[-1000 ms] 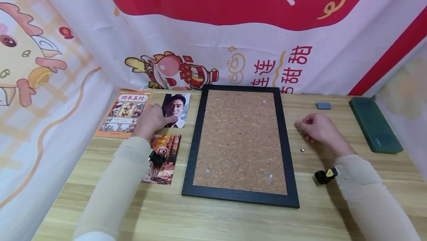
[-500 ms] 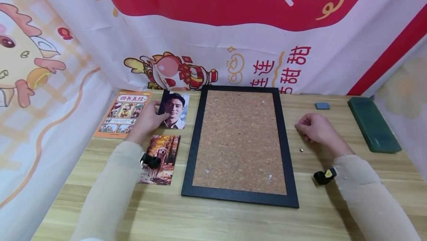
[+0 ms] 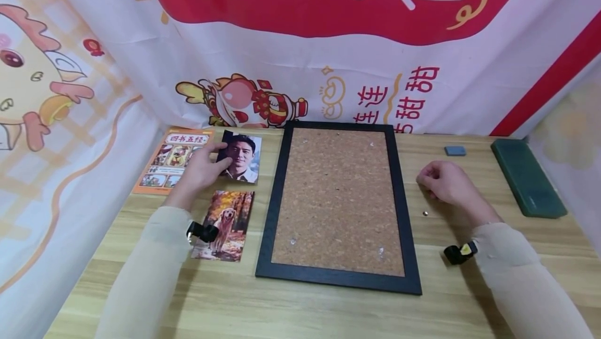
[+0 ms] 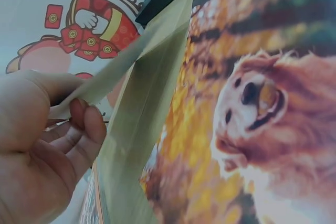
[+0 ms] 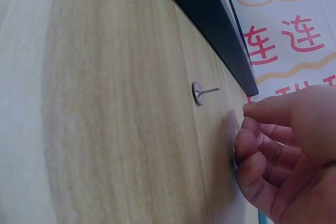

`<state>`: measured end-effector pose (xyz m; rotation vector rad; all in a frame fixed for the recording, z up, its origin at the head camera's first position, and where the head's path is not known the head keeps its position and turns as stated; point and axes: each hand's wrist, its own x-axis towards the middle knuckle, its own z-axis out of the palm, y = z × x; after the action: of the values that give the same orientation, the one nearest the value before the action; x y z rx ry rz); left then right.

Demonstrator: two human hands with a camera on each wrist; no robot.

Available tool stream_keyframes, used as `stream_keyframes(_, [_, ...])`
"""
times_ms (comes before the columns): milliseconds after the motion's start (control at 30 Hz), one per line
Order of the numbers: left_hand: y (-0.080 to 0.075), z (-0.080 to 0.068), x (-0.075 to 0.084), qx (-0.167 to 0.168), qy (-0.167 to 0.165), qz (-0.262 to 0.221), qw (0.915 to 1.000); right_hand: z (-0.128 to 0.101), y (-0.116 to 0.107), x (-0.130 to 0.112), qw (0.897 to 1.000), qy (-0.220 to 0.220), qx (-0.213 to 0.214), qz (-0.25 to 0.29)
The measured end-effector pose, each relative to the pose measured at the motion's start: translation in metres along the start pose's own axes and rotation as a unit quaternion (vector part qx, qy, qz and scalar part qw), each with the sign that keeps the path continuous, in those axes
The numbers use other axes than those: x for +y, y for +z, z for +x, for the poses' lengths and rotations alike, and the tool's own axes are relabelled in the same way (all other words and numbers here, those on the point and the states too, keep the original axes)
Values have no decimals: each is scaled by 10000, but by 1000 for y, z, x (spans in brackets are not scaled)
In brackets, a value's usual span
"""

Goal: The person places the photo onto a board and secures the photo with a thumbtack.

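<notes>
My left hand (image 3: 199, 169) pinches the left edge of a portrait photo (image 3: 245, 159) between thumb and fingers. In the left wrist view that photo (image 4: 113, 74) appears almost edge-on, lifted at a tilt. Just below, a photo of a golden dog (image 3: 229, 227) lies flat on the table. My right hand (image 3: 443, 180) hovers to the right of the framed corkboard (image 3: 340, 198), fingers loosely curled and nothing visible in them. Close to its fingertips, a thumbtack (image 5: 197, 94) rests on its head with the point up.
An orange comic-style booklet (image 3: 161, 172) lies left of the portrait photo. At the right stand a blue eraser-like block (image 3: 455, 150) and a green case (image 3: 528, 180). Pale spots mark the corkboard's corners. A printed cloth (image 3: 300, 78) hangs behind the table (image 3: 328, 313).
My left hand has shifted left and a little toward me, and the portrait photo has moved left with it and tilted. My right hand and the thumbtack stay in place.
</notes>
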<state>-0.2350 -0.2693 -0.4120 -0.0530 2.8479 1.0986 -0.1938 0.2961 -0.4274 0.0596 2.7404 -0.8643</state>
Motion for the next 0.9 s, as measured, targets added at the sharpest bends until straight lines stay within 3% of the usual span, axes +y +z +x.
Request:
stream_keyframes(167, [-4,-5,1,240,92,-358,9990,-3,0,-2,9997,24,47,234])
stream_keyframes(367, [-4,-10,12,89,-1,-911,9958,-5,1,-2,9993,-103,165,326])
stream_keyframes(733, [23,-8,45,-561,189,-1513,9867,-6,2,-6,9988,-266,113,399])
stream_keyframes(900, [38,-2,55,-615,185,-2105,9755,-8,3,-11,9984,-318,145,440])
